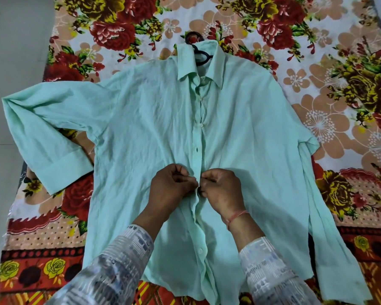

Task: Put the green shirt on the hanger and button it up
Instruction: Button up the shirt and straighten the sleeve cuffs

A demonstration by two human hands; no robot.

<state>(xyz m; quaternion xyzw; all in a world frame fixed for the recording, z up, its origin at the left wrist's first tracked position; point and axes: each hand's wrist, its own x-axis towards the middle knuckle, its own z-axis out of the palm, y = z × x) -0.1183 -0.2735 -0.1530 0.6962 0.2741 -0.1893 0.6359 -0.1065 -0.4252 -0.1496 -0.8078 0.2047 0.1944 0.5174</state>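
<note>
The pale green shirt (141, 119) lies front-up on the flowered bedspread, sleeves spread to both sides. A black hanger (199, 56) sits inside its collar, with the hook poking out above. The placket is closed from the collar down to the middle. My left hand (171, 186) pinches the left edge of the placket at mid-shirt. My right hand (220, 189) pinches the right edge opposite it, and the fingertips of both hands meet at the seam. Below the hands the front gapes a little, and one white button (200, 251) shows.
The flowered bedspread (339, 84) covers the bed around the shirt. A grey floor (11, 51) runs along the left edge of the bed. The right sleeve (330, 227) hangs down toward the near right corner.
</note>
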